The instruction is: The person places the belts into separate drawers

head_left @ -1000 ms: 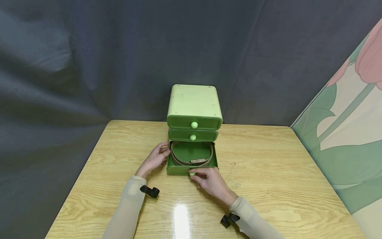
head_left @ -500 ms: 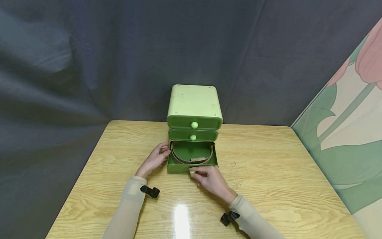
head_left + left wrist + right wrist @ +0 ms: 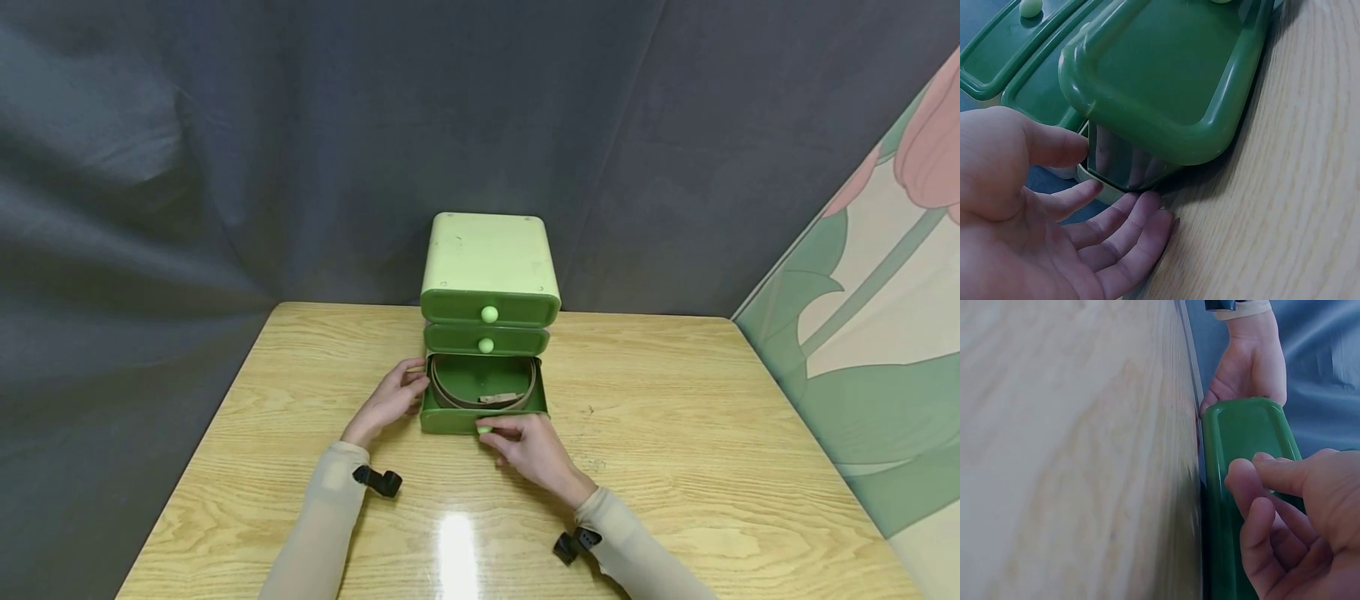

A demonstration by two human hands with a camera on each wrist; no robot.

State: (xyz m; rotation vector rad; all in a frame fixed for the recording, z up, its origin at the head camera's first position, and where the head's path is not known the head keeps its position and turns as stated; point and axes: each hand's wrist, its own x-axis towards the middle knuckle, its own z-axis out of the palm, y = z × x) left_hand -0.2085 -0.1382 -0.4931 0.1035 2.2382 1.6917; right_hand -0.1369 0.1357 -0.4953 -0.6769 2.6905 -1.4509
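Observation:
A small green chest of three drawers (image 3: 491, 254) has a pale green top. Its bottom drawer (image 3: 442, 423) is pulled out, and a coiled brown belt (image 3: 465, 405) lies inside. My right hand (image 3: 536, 454) pinches the round pale knob (image 3: 483, 430) of this drawer between thumb and index finger. In the right wrist view, the fingertips hide the knob. My left hand (image 3: 386, 406) is at the chest's left side, by the drawer. Seen from the left wrist, its fingers (image 3: 1138, 250) are loosely extended along the lower edge of the casing, with the thumb above.
The upper knob (image 3: 489, 314) and middle knob (image 3: 486, 345) sit on drawers that are pushed in. Everything rests on a wooden table (image 3: 675, 433). A dark curtain (image 3: 360, 150) hangs behind it, and a floral panel (image 3: 885, 333) stands to the right.
The bottom drawer has slid slightly inward, with my right hand following on its knob. The belt has moved back along with it. My left hand has stayed in place.

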